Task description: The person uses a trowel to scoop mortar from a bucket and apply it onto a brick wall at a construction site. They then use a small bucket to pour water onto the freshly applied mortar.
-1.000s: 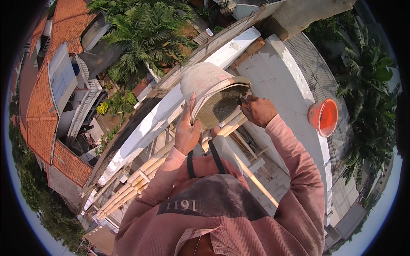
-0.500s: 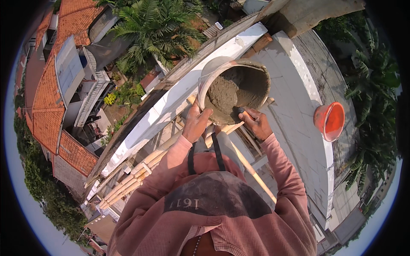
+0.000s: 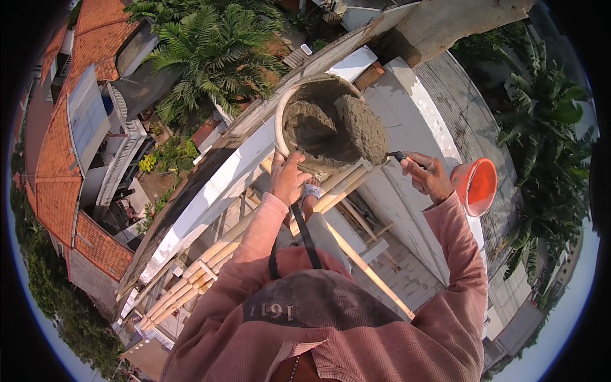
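While the left hand (image 3: 289, 179) pinches the bucket (image 3: 280, 129) by its rim, upper centre, the right hand (image 3: 430, 176), closed around the trowel (image 3: 399, 155) handle, has now raised heaped mortar (image 3: 361, 125); scooping seems done.

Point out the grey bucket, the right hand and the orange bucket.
Grey bucket (image 3: 323, 91): head view, on its far inner wall.
Right hand (image 3: 433, 176): head view, on its back.
Orange bucket (image 3: 482, 185): head view, on its inside.

Head view: one wide fisheye, left of a head-worn pair; facing steeply down past the wearer's shirt (image 3: 312, 312); upright, edges bending toward the rim; left hand (image 3: 288, 178) and right hand (image 3: 428, 176) near, tiled roofs (image 3: 60, 156) well beyond.
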Tool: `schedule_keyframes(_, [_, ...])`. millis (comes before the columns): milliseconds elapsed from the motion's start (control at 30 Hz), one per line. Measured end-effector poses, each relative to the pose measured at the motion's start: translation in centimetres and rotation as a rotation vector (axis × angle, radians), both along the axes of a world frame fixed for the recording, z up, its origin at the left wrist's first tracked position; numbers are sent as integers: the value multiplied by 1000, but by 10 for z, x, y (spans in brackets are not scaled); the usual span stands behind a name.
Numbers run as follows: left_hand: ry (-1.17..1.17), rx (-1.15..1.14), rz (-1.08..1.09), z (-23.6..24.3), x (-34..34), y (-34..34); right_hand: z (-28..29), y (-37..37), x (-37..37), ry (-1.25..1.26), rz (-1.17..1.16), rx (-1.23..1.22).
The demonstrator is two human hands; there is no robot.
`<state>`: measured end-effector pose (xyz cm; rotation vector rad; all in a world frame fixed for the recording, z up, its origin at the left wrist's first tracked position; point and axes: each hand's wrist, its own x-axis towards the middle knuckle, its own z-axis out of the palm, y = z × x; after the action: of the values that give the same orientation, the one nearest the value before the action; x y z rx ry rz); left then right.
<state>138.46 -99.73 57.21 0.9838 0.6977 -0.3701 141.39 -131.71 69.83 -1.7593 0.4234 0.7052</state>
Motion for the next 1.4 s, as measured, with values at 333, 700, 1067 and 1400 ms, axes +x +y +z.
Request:
schedule_keyframes(333, [-11, 54, 39, -6, -62, 58, 50, -113, 213, 25, 249, -494])
schedule_keyframes(700, [6, 3, 179, 15, -113, 71, -132, -144, 472, -285, 1606, -1681])
schedule_keyframes(1067, [83, 137, 39, 11, -94, 71, -106, -65, 299, -380, 368, -1379])
schedule_keyframes(1400, [-39, 247, -91, 49, -2, 36, -44, -59, 105, -229, -364, 40])
